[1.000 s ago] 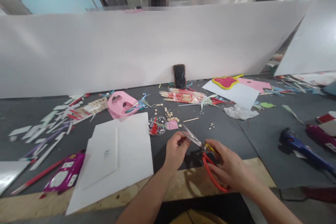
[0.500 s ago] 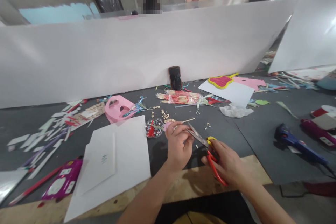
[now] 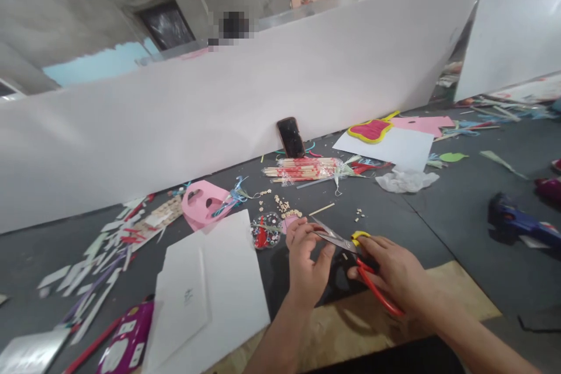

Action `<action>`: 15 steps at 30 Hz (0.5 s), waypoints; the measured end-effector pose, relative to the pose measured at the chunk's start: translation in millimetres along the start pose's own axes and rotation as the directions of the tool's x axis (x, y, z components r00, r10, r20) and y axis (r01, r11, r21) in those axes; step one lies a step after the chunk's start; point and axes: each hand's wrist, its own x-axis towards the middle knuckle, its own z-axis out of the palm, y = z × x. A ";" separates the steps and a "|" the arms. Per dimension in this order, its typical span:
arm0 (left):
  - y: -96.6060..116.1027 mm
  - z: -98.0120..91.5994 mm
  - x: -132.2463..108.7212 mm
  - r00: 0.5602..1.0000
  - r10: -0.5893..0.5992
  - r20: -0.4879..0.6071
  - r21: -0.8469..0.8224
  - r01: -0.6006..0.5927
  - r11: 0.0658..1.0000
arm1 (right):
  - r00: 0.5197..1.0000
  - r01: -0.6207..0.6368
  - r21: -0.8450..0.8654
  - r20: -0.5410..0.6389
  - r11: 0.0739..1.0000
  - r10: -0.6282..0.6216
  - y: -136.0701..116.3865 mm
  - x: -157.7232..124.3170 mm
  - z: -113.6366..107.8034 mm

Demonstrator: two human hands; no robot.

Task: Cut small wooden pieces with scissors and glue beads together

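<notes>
A nicked fingertip is the main risk, I judge: the left hand (image 3: 309,263) has its fingers (image 3: 302,228) pinched together right at the blade tips, so a quick snip or a slip could catch skin. Whether they hold anything is too small to tell. The scissors (image 3: 346,242) lie well in front of the phone (image 3: 290,136), toward the near bench (image 3: 460,286) edge. The right hand (image 3: 394,272) has its fingers clamped on the red loops, and the blades are nearly closed, pointing at the left fingertips.
</notes>
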 end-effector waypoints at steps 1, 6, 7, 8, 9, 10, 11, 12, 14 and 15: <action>-0.9 -0.3 0.0 1.000 0.003 -0.009 0.015 -0.003 1.000 | 1.000 0.003 -0.005 -0.001 1.000 -0.003 -0.5 1.0 0.7; -4.5 -2.1 0.1 1.000 0.023 -0.020 0.051 -0.022 0.998 | 1.000 0.013 -0.013 0.005 1.000 -0.013 -1.8 3.6 2.7; -4.8 -2.3 0.2 1.000 0.020 -0.016 0.054 -0.020 0.998 | 1.000 0.011 -0.014 0.006 1.000 -0.011 -1.8 3.9 2.4; -4.9 -2.4 0.2 1.000 0.014 -0.010 0.053 -0.013 0.998 | 1.000 0.008 -0.015 0.009 1.000 -0.008 -1.8 4.1 2.1; -5.1 -2.3 0.2 1.000 0.004 -0.003 0.049 -0.004 0.999 | 1.000 0.004 -0.015 0.011 1.000 -0.004 -1.6 4.3 1.7; -5.3 -2.1 0.1 1.000 -0.006 0.001 0.039 0.006 0.999 | 1.000 0.001 -0.014 0.013 1.000 -0.001 -1.4 4.4 1.6; -5.5 -1.8 -0.1 1.000 -0.015 0.004 0.026 0.015 1.000 | 1.000 -0.001 -0.012 0.011 1.000 0.001 -1.1 4.4 1.6; -5.7 -1.4 -0.2 1.000 -0.021 0.008 0.014 0.021 1.000 | 1.000 0.001 -0.007 0.006 1.000 -0.001 -0.7 4.3 1.9; -6.1 -0.7 -0.7 1.000 -0.028 0.013 -0.003 0.028 1.000 | 1.000 0.008 0.005 -0.014 1.000 -0.008 0.4 4.0 3.1; -6.2 -0.3 -0.9 0.999 -0.030 0.013 -0.006 0.030 1.000 | 1.000 0.009 0.013 -0.024 1.000 -0.008 0.8 3.9 3.8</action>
